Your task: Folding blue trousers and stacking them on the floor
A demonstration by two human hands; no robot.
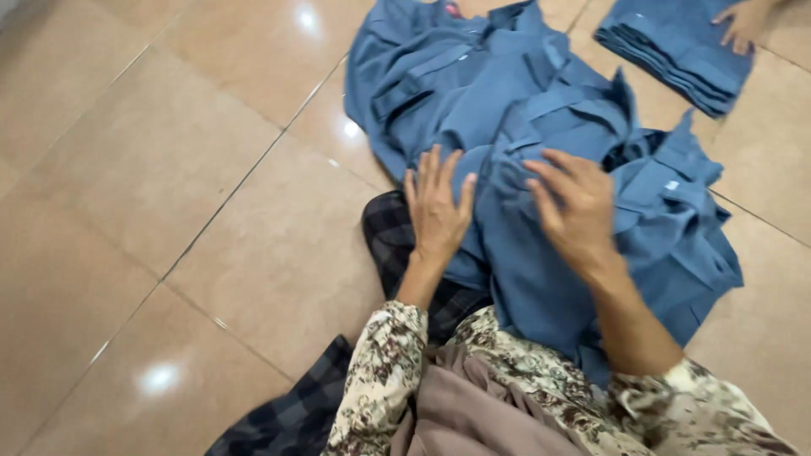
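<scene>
While both hands lie flat and open, left hand (437,211) and right hand (576,207) press soft, rumpled blue shirts (541,169) heaped beneath them on glossy tan floor (169,211); a folded stack (676,51) lies beyond.

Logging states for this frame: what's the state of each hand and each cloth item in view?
left hand: open, flat, palm down on the blue garment pile
right hand: open, fingers spread, on the blue garment pile
blue garment pile: unfolded, rumpled, spread on the tiled floor
folded blue stack: neatly folded, on the tiled floor
other person's hand: resting on the folded blue stack
dark plaid cloth: partly under the blue garment pile
tiled floor: glossy
</scene>
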